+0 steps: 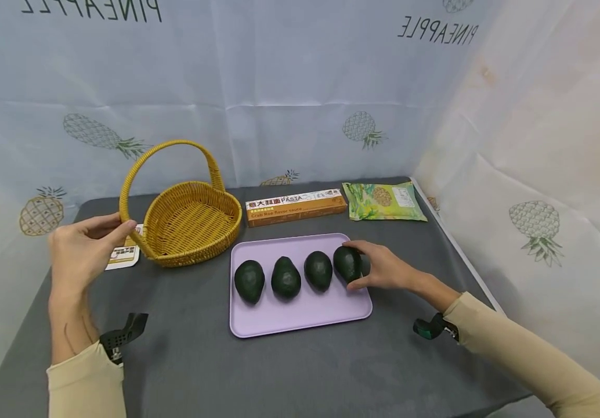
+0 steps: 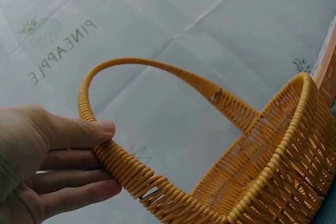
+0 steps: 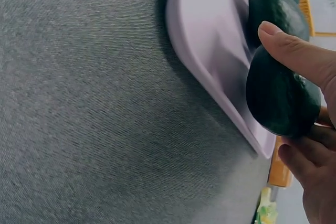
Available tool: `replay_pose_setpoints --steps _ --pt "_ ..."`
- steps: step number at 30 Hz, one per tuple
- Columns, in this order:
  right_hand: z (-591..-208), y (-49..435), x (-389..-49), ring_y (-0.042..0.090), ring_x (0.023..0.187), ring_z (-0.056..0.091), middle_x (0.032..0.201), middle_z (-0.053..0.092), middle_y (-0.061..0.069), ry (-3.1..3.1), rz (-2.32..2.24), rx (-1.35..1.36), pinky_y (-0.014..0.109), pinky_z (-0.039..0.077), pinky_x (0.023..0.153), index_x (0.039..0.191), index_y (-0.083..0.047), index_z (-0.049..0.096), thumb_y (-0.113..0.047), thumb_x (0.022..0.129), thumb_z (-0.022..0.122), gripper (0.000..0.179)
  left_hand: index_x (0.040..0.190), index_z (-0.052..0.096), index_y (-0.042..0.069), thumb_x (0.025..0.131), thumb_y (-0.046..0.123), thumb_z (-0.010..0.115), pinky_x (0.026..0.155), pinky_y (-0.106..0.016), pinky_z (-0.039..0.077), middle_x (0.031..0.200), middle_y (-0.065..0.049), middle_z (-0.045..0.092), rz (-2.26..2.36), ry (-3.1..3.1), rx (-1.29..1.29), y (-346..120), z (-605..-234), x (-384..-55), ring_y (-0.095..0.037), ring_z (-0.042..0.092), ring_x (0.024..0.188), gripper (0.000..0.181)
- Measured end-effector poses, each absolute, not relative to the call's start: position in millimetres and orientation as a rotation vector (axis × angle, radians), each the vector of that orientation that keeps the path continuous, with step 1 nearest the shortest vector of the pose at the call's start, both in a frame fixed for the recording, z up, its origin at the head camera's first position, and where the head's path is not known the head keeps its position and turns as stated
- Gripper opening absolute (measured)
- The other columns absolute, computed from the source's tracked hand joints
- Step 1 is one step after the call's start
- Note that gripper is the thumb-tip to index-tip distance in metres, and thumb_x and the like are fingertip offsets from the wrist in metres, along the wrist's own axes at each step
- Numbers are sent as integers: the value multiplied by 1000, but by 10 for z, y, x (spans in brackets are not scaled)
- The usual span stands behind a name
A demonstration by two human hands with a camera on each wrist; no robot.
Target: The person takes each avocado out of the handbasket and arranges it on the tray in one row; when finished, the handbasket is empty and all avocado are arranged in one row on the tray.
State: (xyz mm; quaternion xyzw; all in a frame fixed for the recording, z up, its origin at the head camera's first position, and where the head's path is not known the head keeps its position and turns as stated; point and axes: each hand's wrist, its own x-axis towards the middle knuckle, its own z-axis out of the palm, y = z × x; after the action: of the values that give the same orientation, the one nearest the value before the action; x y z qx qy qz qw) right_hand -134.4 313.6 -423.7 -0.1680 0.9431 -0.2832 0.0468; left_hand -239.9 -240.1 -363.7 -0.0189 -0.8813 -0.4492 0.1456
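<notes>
My left hand (image 1: 83,247) grips the lower left part of the handle of a yellow woven basket (image 1: 195,220), thumb in front and fingers behind. In the left wrist view the same handle (image 2: 134,163) passes between thumb and fingers, and the basket's inside shows nothing in it. My right hand (image 1: 383,267) holds the rightmost dark green avocado (image 1: 347,263) at the right end of a lilac tray (image 1: 300,322). The right wrist view shows the thumb across one side of this avocado (image 3: 283,95) and fingers round the other. Three more avocados (image 1: 286,278) lie in a row to its left.
Behind the tray lie an orange and white pasta box (image 1: 296,207) and a green and yellow packet (image 1: 385,201). A white and yellow printed card or packet (image 1: 124,255) lies partly behind the basket. A pineapple-printed cloth (image 1: 289,69) hangs behind the grey table (image 1: 300,377).
</notes>
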Motion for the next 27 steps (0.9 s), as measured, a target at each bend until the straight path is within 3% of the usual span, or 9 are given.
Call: replay_pose_setpoints --steps 11,27 --pt "-4253 3134 -1337 37 144 50 157 51 15 2860 -827 -520 60 43 115 158 -6 44 -37 75 96 102 127 76 5 93 34 81 56 -7 47 72 48 56 -1284 -2524 -58 -2395 -3632 -2373 19 61 64 45" --pt "-4259 3144 -1358 37 144 49 156 52 14 2852 -815 -546 62 43 114 157 -8 45 -38 78 94 98 128 76 7 93 38 80 56 -10 49 72 47 57 -1288 -2551 -20 -2410 -3653 -2299 19 61 67 47"
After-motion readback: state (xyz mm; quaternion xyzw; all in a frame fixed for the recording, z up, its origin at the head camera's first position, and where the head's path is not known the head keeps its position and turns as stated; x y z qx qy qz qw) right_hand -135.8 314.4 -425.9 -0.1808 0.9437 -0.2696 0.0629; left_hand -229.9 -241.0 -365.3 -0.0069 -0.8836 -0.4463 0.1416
